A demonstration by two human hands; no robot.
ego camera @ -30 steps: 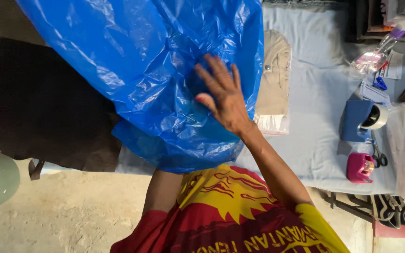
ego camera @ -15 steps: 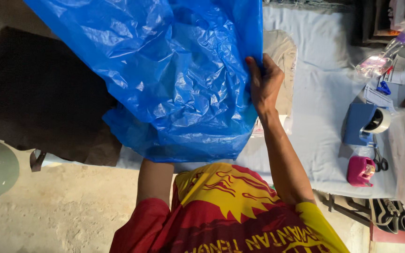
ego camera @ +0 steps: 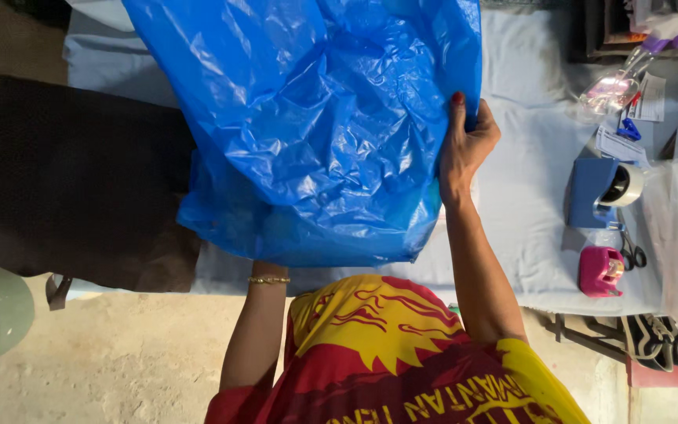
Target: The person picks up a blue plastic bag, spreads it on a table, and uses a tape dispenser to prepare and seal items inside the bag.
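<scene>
Fingers of the right hand pinch the right edge of a blue bag, centre frame above the table, keeping it spread. Left hand is hidden behind it; its grip cannot be told.

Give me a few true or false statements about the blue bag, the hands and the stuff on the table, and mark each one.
1. The right hand grips the edge of the blue bag. True.
2. The left hand is in plain view on top of the bag. False: it is hidden behind the bag; only the left forearm with a bracelet shows.
3. A tape dispenser sits on the table to the right of the bag. True.
4. The bag lies folded flat on the floor. False: it is held up, crumpled, over the table.
5. The pink object sits inside the bag. False: it is on the table near the dispenser, apart from the bag.
</scene>
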